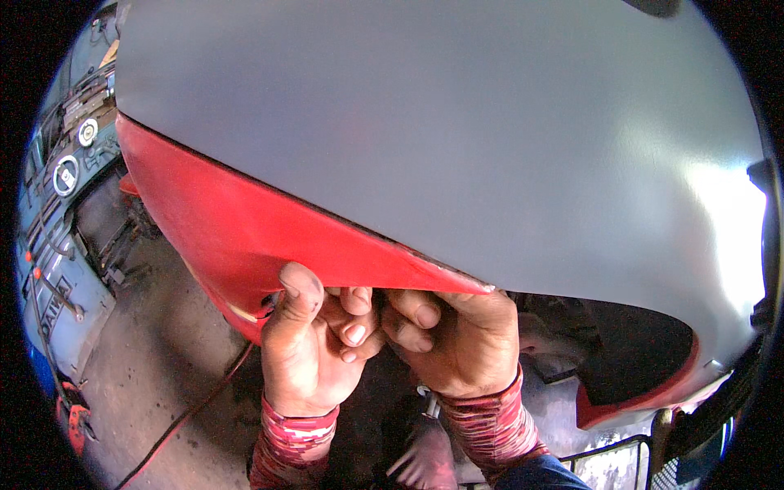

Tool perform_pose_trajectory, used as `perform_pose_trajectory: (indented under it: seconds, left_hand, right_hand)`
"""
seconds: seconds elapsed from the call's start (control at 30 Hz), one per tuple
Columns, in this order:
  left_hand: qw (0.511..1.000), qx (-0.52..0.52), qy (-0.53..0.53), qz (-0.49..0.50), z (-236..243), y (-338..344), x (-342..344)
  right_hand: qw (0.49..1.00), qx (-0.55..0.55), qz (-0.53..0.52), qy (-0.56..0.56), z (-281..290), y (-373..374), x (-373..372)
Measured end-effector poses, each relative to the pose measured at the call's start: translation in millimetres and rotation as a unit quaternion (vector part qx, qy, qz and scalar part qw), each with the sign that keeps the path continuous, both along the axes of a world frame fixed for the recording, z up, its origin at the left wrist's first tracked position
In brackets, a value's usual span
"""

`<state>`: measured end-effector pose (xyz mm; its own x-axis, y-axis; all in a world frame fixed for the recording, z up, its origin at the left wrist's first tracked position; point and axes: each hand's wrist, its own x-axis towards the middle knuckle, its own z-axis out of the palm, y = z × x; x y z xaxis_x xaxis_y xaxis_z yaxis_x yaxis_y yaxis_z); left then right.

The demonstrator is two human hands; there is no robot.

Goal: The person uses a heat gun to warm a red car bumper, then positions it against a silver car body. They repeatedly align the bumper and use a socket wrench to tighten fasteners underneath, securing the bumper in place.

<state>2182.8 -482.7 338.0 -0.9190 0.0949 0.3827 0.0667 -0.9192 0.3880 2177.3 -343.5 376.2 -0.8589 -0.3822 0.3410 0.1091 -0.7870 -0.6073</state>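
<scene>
Left hand (314,347) and right hand (469,347) curled at red panel (237,204); anything gripped hidden from view. Fingers (354,334) could be nicked by panel's edge, panel scuffed by rubbing.

Left hand (314,351), thumb (302,296) upright, close beside curled right hand (467,341)

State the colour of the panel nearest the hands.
The panel is red, clearest in the head view.

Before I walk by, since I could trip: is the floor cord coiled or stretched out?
Stretched out: the cord runs in one gently bending line with no visible loops.
</scene>
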Motion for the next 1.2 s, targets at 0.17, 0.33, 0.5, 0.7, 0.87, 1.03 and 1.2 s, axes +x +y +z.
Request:
perform_pose_trajectory:
  seconds: [0.17,0.33,0.5,0.7,0.87,1.03,1.2]
  left_hand:
    - [0.999,-0.035,-0.025,0.014,2.6,-0.8,1.5]
    - [0.998,-0.047,-0.029,0.020,3.8,-3.4,1.4]
    - [0.999,-0.031,-0.010,0.020,4.1,-4.8,2.5]
    - [0.999,-0.029,-0.040,0.000,5.8,-4.3,5.8]
    - [0.998,-0.043,-0.050,-0.005,7.7,-4.0,8.5]
    - [0.997,-0.050,-0.050,0.002,8.4,-5.9,8.2]
    - [0.997,-0.035,-0.066,0.010,8.5,-4.1,6.5]
  right_hand:
    - [0.999,-0.042,0.016,-0.021,-3.5,-7.2,-1.4]
    - [0.997,-0.067,0.047,-0.014,-9.0,-13.4,-7.5]
    - [0.984,-0.114,0.134,-0.008,-12.2,-14.7,-13.1]
    - [0.983,-0.122,0.133,-0.033,-12.6,-14.1,-6.5]
    - [0.987,-0.109,0.112,-0.032,-14.0,-13.0,-3.7]
    - [0.972,-0.150,0.179,-0.034,-15.2,-14.0,-9.6]
    - [0.994,-0.063,0.092,-0.010,-14.7,-14.4,-5.1]
